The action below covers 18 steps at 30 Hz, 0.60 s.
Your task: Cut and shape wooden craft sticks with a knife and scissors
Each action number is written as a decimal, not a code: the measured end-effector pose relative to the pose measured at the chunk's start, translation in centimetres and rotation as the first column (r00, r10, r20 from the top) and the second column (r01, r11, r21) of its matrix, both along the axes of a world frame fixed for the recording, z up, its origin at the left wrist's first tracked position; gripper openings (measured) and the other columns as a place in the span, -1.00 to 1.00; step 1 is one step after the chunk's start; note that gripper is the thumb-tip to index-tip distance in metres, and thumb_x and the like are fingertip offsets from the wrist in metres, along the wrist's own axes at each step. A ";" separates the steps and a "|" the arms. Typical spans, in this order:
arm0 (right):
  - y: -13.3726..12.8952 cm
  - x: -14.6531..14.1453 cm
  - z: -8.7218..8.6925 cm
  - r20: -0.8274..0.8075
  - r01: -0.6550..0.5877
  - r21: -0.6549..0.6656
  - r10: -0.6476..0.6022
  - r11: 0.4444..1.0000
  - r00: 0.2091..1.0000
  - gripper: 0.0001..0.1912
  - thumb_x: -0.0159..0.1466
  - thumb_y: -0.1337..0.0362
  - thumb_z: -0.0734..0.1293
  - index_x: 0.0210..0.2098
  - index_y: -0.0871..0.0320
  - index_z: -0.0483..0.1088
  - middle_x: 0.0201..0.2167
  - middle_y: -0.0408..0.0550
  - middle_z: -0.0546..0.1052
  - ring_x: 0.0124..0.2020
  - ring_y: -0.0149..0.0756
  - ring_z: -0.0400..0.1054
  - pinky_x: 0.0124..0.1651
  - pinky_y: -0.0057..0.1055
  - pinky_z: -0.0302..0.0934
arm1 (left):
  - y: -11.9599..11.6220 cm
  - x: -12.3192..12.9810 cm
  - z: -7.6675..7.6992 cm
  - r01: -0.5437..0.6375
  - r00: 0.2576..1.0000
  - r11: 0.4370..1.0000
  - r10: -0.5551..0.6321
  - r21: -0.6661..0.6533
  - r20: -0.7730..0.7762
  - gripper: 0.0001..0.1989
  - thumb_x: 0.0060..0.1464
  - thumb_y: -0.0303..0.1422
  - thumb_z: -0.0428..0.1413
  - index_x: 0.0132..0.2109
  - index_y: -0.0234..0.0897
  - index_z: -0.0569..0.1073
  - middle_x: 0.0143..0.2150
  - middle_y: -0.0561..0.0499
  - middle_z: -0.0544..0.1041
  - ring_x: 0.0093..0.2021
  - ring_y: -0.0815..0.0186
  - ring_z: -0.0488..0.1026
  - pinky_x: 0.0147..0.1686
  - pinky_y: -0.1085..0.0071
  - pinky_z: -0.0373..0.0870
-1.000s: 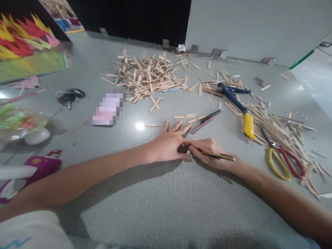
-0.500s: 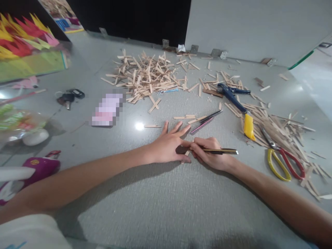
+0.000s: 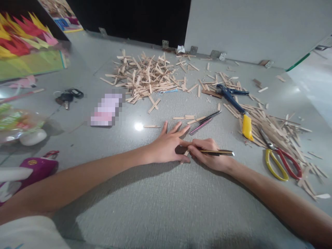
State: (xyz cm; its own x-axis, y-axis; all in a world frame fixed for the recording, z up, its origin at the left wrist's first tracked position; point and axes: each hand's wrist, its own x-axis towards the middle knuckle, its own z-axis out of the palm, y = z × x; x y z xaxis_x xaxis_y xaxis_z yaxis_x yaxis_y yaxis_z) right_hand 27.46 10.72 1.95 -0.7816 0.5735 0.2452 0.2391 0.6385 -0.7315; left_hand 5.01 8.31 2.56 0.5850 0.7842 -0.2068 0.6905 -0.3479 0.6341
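My left hand [image 3: 168, 143] lies on the grey table with its fingers spread. Between its thumb and index finger is a small wooden stick piece [image 3: 185, 156], pressed against the table, with a dark round shape beside it. My right hand [image 3: 207, 154] is closed around a black and gold pen [image 3: 219, 152], whose tip is hidden by the fingers near the stick piece. The two hands meet at the fingertips. Just beyond them lie a pink pen [image 3: 201, 126], a black pen [image 3: 211, 116] and a few loose sticks [image 3: 181, 118].
Behind is a large pile of wooden sticks [image 3: 150, 77]. To the right lie a blue cutter tool [image 3: 232, 98], scissors with yellow and red handles [image 3: 287, 162] and more sticks. Keys [image 3: 67, 98], a blurred pink item [image 3: 106, 110] and a purple tool [image 3: 38, 169] are on the left.
The right hand and its pen have shifted very slightly to the left. The left hand stays spread in the same place; the whole view has moved a little.
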 end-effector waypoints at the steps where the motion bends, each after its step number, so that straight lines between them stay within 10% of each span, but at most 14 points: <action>1: 0.0 0.0 0.0 -0.004 -0.015 0.022 0.015 1.000 1.000 -0.62 0.58 0.27 0.21 -0.41 0.12 0.32 -0.60 -0.29 0.30 -0.60 -0.51 0.13 -0.49 -0.48 0.01 | 0.0 0.0 0.1 -0.002 1.000 1.000 0.002 0.003 -0.005 -0.57 0.25 0.09 0.32 0.14 0.05 0.68 0.69 0.07 -0.16 0.65 -0.30 -0.42 0.47 -0.48 -0.61; 18: 0.8 -0.1 0.8 0.042 -0.155 0.056 0.152 0.986 0.987 -0.63 0.57 0.37 0.18 -0.41 0.13 0.30 -0.59 -0.32 0.24 -0.60 -0.51 0.03 -0.48 -0.46 -0.02 | 0.0 0.3 1.0 0.002 0.998 1.000 -0.002 -0.007 -0.061 -0.64 0.26 0.05 0.32 0.03 -0.03 0.71 0.69 0.01 -0.17 0.65 -0.34 -0.39 0.46 -0.53 -0.54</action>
State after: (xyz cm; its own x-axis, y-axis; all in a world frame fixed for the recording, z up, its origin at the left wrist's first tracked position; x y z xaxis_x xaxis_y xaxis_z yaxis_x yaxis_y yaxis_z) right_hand 27.32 11.55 2.77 -0.8685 0.4314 0.2440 0.1613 0.7116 -0.6838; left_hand 5.30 8.29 3.57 0.5728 0.7814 -0.2476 0.7270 -0.3448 0.5937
